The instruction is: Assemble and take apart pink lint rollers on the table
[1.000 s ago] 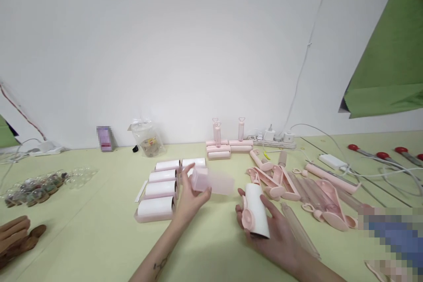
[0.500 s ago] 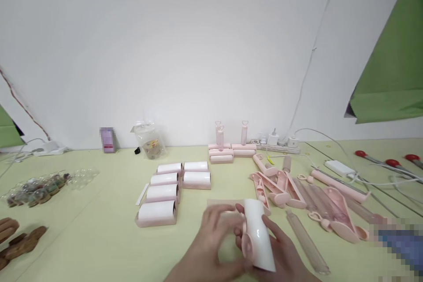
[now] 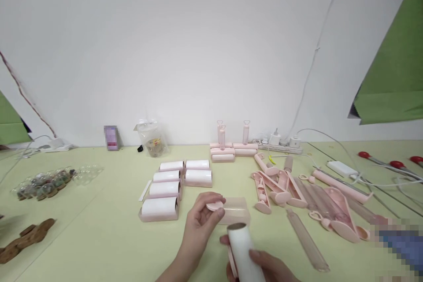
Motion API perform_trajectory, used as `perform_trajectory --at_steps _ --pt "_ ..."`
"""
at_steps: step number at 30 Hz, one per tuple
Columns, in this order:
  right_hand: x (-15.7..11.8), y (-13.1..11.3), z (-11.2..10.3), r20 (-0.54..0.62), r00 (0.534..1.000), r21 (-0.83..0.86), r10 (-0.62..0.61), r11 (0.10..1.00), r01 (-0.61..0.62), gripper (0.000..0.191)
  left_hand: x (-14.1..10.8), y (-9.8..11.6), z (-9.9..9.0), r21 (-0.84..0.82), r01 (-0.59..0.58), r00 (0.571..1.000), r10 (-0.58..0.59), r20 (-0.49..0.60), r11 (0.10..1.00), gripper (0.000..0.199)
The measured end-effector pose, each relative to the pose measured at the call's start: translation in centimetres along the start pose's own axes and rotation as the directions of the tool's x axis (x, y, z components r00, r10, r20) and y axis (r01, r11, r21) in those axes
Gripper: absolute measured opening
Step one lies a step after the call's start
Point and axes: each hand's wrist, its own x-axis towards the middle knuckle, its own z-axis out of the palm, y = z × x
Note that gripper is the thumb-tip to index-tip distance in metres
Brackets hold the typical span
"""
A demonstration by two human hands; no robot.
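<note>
My right hand is closed round a white lint roller roll, its hollow cardboard end facing up; a pink plastic part lies along the roll's left side, mostly hidden. Between thumb and fingers, my left hand pinches a small pink round piece, apart from the roll. Just beyond, a clear pinkish cover rests on the table. Several white rolls in pinkish covers stand grouped to the left.
Pink roller handles and clear tubes lie scattered on the right. Assembled pink rollers stand by the wall near a power strip. Glass bottles and brown wooden pieces are at left; red-ended rods at far right.
My left hand has come away from the roll, up and left, with the pink round piece. My right hand has lowered the roll toward me and turned its hollow end into view.
</note>
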Motion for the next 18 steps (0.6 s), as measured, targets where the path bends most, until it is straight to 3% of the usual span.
perform_trajectory --at_steps 4,10,18 --pt "0.1 0.5 0.4 -0.01 1.0 -0.109 0.016 0.994 -0.017 0.036 -0.5 -0.3 0.8 0.041 0.183 0.977 -0.186 0.109 0.982 0.025" --pt "-0.4 0.3 0.2 -0.06 0.998 -0.111 0.008 0.994 -0.014 0.033 -1.7 0.1 0.8 0.198 -0.111 0.948 0.044 0.317 0.974 0.032" --pt "-0.4 0.5 -0.3 -0.035 0.999 -0.135 0.004 0.991 -0.009 0.034 -1.5 -0.4 0.0 0.221 -0.222 0.902 0.113 0.417 0.95 0.032"
